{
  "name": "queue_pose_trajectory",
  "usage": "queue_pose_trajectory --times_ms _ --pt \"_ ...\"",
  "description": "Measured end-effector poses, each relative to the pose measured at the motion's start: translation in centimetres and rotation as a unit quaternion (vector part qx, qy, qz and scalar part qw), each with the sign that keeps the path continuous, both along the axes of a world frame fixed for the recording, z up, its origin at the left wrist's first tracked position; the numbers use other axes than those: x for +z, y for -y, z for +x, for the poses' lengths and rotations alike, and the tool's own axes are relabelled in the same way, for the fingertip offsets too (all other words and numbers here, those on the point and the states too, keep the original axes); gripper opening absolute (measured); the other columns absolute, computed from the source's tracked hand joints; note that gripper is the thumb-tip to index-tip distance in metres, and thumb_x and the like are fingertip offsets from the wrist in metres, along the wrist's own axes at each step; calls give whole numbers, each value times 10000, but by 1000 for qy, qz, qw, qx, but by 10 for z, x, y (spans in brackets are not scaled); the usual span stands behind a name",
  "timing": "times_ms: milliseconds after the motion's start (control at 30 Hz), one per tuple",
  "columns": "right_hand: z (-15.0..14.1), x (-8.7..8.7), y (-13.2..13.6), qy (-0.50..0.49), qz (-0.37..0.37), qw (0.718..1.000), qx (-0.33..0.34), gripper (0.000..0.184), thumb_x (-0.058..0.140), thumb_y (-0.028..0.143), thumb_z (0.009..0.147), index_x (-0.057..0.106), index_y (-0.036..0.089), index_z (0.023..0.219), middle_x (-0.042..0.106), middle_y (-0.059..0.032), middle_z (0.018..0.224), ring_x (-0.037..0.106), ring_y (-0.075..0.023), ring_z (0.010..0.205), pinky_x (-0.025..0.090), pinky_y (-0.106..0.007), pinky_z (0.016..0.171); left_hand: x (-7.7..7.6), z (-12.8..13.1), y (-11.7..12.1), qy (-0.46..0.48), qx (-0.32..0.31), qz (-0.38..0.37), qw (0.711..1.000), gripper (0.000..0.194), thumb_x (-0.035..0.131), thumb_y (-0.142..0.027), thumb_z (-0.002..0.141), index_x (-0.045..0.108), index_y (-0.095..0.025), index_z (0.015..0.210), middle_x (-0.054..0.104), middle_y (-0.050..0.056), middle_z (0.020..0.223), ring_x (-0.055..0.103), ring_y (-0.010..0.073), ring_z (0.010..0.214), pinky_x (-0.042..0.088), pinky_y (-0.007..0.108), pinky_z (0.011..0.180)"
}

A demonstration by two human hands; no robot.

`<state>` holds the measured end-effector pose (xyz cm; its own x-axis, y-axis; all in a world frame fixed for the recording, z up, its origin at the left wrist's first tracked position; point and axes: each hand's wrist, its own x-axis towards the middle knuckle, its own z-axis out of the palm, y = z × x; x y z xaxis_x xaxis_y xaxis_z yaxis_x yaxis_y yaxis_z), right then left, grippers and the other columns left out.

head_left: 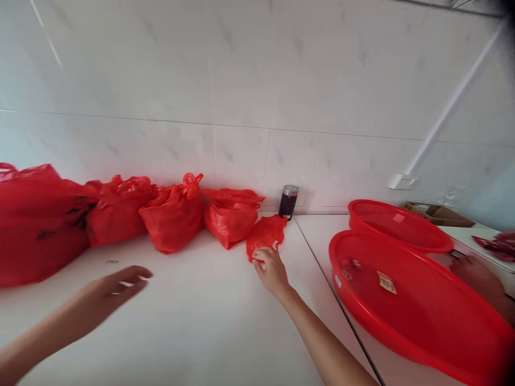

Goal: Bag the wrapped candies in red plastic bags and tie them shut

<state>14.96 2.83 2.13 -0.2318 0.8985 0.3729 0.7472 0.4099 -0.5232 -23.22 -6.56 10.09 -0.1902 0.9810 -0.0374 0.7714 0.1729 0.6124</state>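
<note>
My right hand (272, 271) reaches across the white table (193, 321) and pinches the near edge of a small red plastic bag (266, 234) lying by the wall. My left hand (110, 292) hovers over the table at the left, fingers stretched out, holding nothing. Several tied red plastic bags (173, 214) stand in a row along the tiled wall behind both hands, the largest red bag (36, 225) at the far left.
A dark cylindrical container with a silver lid (288, 202) stands against the wall. Two red mesh baskets (422, 300) sit on the adjoining table at right, one behind the other. Another person's hand (480, 279) shows behind the near basket. A cardboard box (440, 213) sits farther back.
</note>
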Motion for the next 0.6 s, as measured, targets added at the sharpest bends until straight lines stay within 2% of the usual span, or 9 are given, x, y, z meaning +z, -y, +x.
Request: queue_pose_trajectory --times_ms 33,100,200,233,300,367,433,500,600 --pt "9 -2 -12 2 -4 1000 -23 303 460 217 928 613 156 1183 551 -136 1311 461 -241 1261 365 -405 1062 -2 35 -15 -40 -91 -53 994 387 496 -592 767 663 -339 1008 733 -2 930 674 240 806 509 305 689" --pt "22 -8 -25 12 -15 999 -45 371 505 193 892 578 131 1251 541 -169 1329 457 -281 1274 370 -446 1051 -13 108 -38 -70 -154 -48 984 365 505 -514 784 664 -305 1038 729 32 937 668 243 819 503 336 768" --pt "29 -18 -17 25 -23 999 -24 542 570 160 842 473 110 1373 575 -166 1303 501 -268 1248 390 -411 1044 -45 204 -59 -102 -203 18 974 496 607 -320 707 609 -284 1201 604 79 1295 557 288 1149 416 397 957" --pt "31 -21 -8 28 -24 999 -12 584 565 155 846 426 113 1411 579 -155 1304 517 -249 1234 401 -385 1038 -57 228 -64 -107 -209 35 971 573 641 -276 663 591 -282 1233 560 82 1356 510 315 1205 403 429 965" --pt "40 -26 14 29 -26 999 6 624 531 160 870 342 126 1463 581 -137 1311 547 -220 1200 431 -344 1013 -79 259 -72 -101 -202 61 972 488 602 -258 699 618 -257 1187 563 106 1344 481 343 1222 379 478 968" --pt "57 -29 36 27 -35 999 15 622 510 179 884 321 140 1475 574 -128 1318 549 -226 1194 445 -350 1004 -92 269 -79 -75 -183 81 977 303 513 -277 775 662 -238 1037 627 117 1223 506 343 1172 367 493 965" --pt "80 -30 55 20 -45 999 12 597 512 196 881 354 162 1456 557 -120 1335 523 -245 1222 440 -376 1017 -97 261 -83 -32 -146 87 985 236 434 -319 827 647 -233 883 672 117 1039 559 335 1073 389 484 931" --pt "104 -32 69 7 -50 999 -4 545 503 193 883 401 176 1418 560 -117 1315 520 -246 1218 447 -386 1010 -95 242 -83 30 -92 76 992 276 381 -392 852 604 -233 819 674 97 850 619 313 925 445 452 852" --pt "130 -34 81 5 -44 999 -32 422 477 167 892 502 189 1312 603 -111 1185 569 -239 1108 485 -394 938 -81 209 -70 128 -5 65 990 405 307 -516 866 590 -227 874 631 39 707 649 257 786 500 370 769"
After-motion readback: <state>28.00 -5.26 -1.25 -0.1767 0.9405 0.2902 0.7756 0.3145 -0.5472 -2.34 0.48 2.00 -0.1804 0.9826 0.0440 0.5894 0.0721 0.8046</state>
